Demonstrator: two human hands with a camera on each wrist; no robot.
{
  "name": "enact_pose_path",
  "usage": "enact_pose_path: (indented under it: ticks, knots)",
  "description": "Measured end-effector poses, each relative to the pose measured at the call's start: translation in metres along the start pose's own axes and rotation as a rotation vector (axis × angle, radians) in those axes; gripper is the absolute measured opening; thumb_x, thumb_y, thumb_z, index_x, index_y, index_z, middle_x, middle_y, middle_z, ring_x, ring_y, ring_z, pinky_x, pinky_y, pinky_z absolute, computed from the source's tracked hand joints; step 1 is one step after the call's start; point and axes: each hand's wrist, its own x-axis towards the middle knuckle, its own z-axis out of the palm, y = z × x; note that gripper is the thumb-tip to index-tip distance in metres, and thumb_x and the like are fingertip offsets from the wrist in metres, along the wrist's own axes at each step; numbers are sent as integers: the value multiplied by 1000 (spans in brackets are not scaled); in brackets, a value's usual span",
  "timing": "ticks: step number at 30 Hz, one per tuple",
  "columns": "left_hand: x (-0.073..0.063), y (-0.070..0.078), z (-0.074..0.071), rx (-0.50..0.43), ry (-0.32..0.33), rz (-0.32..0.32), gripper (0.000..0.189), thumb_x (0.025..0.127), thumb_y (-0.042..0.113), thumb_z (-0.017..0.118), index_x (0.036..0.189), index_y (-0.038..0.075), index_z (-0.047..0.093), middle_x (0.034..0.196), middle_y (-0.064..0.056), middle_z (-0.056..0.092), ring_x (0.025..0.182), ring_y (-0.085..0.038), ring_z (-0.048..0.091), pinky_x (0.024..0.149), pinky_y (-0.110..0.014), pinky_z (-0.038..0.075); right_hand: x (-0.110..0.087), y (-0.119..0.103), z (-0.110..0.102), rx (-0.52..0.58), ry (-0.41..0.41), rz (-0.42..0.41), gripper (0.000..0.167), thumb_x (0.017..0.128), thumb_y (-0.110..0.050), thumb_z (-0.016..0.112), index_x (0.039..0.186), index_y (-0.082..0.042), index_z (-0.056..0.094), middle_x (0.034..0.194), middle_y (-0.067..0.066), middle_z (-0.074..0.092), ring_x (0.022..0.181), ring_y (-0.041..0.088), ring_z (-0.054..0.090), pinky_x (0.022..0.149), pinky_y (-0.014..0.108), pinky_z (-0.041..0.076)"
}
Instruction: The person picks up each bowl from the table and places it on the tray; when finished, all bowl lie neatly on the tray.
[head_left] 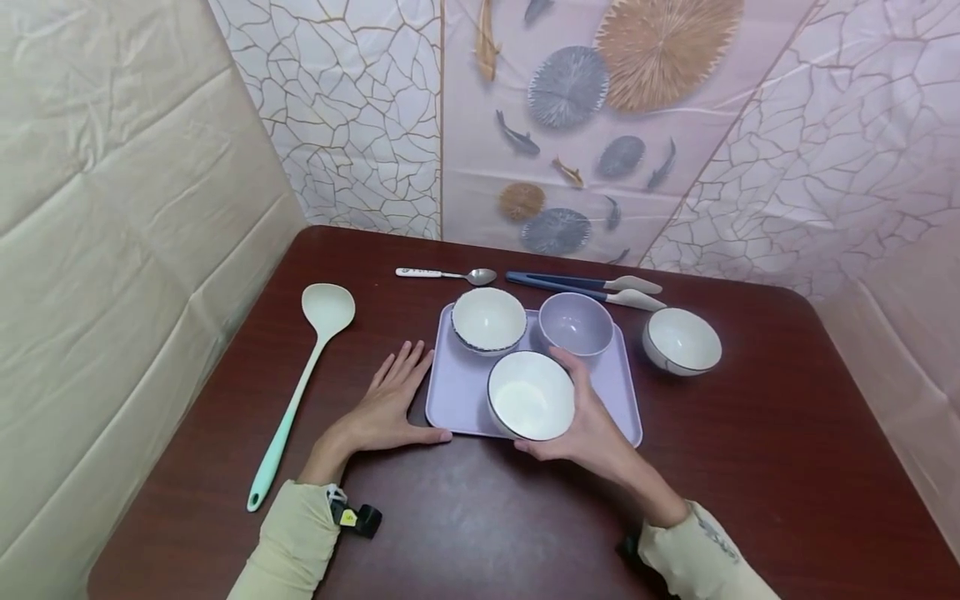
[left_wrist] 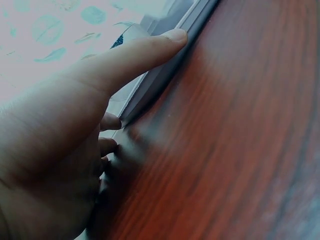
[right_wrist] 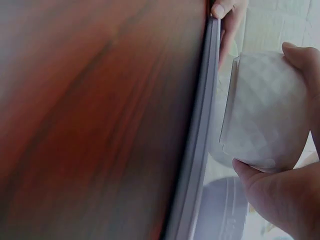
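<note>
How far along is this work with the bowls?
Apparently done: a round white uneven-rimmed bowl and a round lavender bowl stand on the rectangular lavender tray. In hand: the right hand holds a round faceted white bowl over it. Possibly left: another round white bowl on the brown table, beside the tray.

On the near left, a long pale cream fabric sleeve covers the person's forearm in soft wrinkles. At its cuff sits a small black device with a yellow label and a whitish band. The matching near-right sleeve carries grey markings; beside it shows a partly hidden black piece.
</note>
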Motion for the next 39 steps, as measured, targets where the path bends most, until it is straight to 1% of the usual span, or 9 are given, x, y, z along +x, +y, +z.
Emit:
enact_pose_path:
  ticks: [3, 8, 14, 17, 22, 24, 31, 35, 39]
  knots:
    - [1, 0, 1, 9, -12, -10, 123, 71, 74, 69, 157, 4, 15, 162, -16, 7, 148, -30, -1, 117, -47, 2, 8, 10, 9, 30, 4, -10, 119, 53, -5, 96, 147, -3, 24, 141, 22, 42, 124, 39, 47, 102, 58, 35]
    - [0, -1, 2, 10, -6, -11, 123, 71, 74, 69, 157, 4, 15, 162, -17, 7, 148, -30, -1, 117, -48, 2, 19, 33, 20, 11, -11, -19, 123, 52, -21, 99, 149, -17, 24, 142, 8, 41, 125, 27, 47, 103, 51, 37]
    - [0, 1, 0, -3, -3, -14, 122, 71, 74, 69, 156, 4, 16, 162, -17, 7, 148, -30, -1, 117, -48, 2, 27, 34, 26, -21, -31, -17, 123, 52, -31, 99, 149, -18, 23, 141, -1, 41, 124, 18, 47, 103, 44, 38]
    - [-1, 2, 0, -4, -5, -14, 122, 71, 74, 69, 156, 4, 16, 162, -16, 7, 148, -30, 0, 117, -48, 2, 28, 23, 28, -23, -33, -18, 122, 53, -23, 99, 148, -12, 23, 141, 5, 41, 124, 22, 47, 103, 46, 37]
    - [0, 1, 1, -3, -7, -8, 122, 72, 73, 69, 157, 4, 16, 162, -15, 6, 148, -30, -1, 117, -47, 2, 26, 1, 31, -4, -33, -35, 117, 54, -7, 96, 146, -2, 24, 140, 22, 40, 124, 38, 45, 103, 55, 34]
    - [0, 1, 1, -5, -5, -6, 121, 72, 72, 70, 157, 4, 15, 162, -15, 6, 148, -30, -1, 117, -47, 1, 27, 2, 33, -23, -30, -45, 117, 54, -8, 96, 146, -2, 25, 141, 22, 39, 124, 38, 45, 103, 55, 34]
    - [0, 0, 2, 1, -6, -7, 121, 72, 71, 71, 156, 4, 16, 162, -16, 6, 148, -30, -1, 117, -47, 2, 34, 34, 39, -104, -21, -55, 123, 51, -29, 99, 148, -15, 25, 142, 5, 40, 125, 19, 45, 104, 43, 37]
    - [0, 1, 2, 3, -2, -4, 121, 72, 70, 72, 156, 3, 17, 162, -17, 7, 148, -31, 0, 117, -48, 3, 36, 39, 40, -76, -12, -75, 125, 50, -30, 99, 149, -15, 24, 142, 10, 40, 125, 26, 46, 104, 49, 36]
    - [0, 1, 1, 5, -3, -7, 121, 72, 70, 72, 156, 3, 16, 162, -17, 7, 148, -31, 0, 117, -48, 2, 33, 18, 39, -54, -21, -82, 122, 52, -16, 99, 147, -4, 24, 141, 21, 38, 125, 39, 45, 104, 56, 35]
